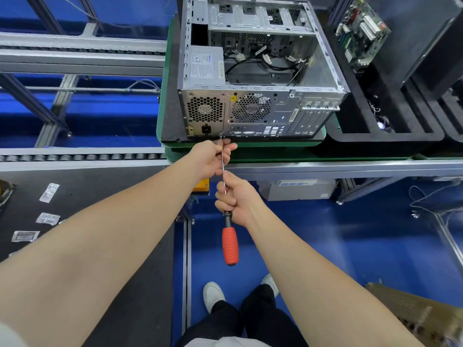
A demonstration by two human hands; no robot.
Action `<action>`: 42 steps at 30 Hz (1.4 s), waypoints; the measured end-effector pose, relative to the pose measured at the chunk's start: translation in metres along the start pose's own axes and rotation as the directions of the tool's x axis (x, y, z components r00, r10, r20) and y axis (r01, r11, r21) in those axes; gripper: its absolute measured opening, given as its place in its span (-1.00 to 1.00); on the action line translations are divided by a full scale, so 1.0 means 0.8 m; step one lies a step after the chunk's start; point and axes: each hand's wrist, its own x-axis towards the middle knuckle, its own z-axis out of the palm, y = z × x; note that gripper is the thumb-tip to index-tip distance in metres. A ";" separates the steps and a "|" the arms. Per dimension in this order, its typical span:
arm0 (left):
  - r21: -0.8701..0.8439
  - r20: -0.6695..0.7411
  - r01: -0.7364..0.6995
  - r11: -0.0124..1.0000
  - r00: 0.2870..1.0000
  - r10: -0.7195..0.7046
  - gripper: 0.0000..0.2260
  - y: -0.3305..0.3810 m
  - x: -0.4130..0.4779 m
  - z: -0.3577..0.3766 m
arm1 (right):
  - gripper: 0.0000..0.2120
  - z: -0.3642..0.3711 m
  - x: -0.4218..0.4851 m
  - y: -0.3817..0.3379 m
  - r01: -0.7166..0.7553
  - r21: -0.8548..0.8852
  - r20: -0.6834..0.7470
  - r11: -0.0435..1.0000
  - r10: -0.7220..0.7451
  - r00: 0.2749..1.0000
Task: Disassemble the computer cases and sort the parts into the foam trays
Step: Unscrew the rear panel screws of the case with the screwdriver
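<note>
1. The computer case (263, 71) lies at upper centre of the frame with its side panel off. Inside it looks largely stripped, though the power supply (206, 65) at its left and loose cables (253, 62) remain.
2. I'd judge this case well along. The supply, rear fan (251, 107) and wiring are still to come out.
3. The left hand (213, 156) pinches the screwdriver (230, 244) shaft near its tip, at the case's lower rear edge. The right hand (235, 196) is clenched round the shaft just above the red handle.
4. The black foam tray (390, 137), right of the case, holds a circuit board (360, 33) standing in an upper slot. Small bits sit in a lower compartment, too small to name.
5. Small packets (49, 192) lie on the dark surface (100, 196) at lower left.
</note>
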 end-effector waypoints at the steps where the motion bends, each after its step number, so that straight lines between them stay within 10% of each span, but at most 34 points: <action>1: 0.002 -0.005 -0.013 1.000 1.000 0.013 -0.78 -0.001 0.001 0.001 | -0.81 0.002 0.002 0.001 0.016 -0.057 -0.058 0.998 -0.020 0.998; 14: 0.002 -0.129 -0.092 0.996 0.987 0.092 -0.89 -0.017 0.010 0.018 | -0.86 0.021 0.012 0.001 -0.009 -0.437 -0.464 0.899 -0.217 0.859; 20: -0.032 -0.087 -0.055 0.998 0.995 0.052 -0.81 -0.006 0.009 0.015 | -0.71 0.006 -0.001 -0.011 0.018 -0.419 -0.160 0.908 -0.093 0.983; 28: -0.154 0.061 0.025 0.988 0.998 -0.016 -0.81 0.002 0.000 0.003 | -0.83 -0.008 -0.005 -0.002 0.014 0.030 0.070 0.999 -0.016 0.997; 42: 0.038 -0.138 -0.077 0.996 0.987 0.082 -0.85 -0.010 0.010 -0.004 | -0.84 0.017 0.016 -0.001 -0.016 -0.250 -0.365 0.968 -0.079 0.928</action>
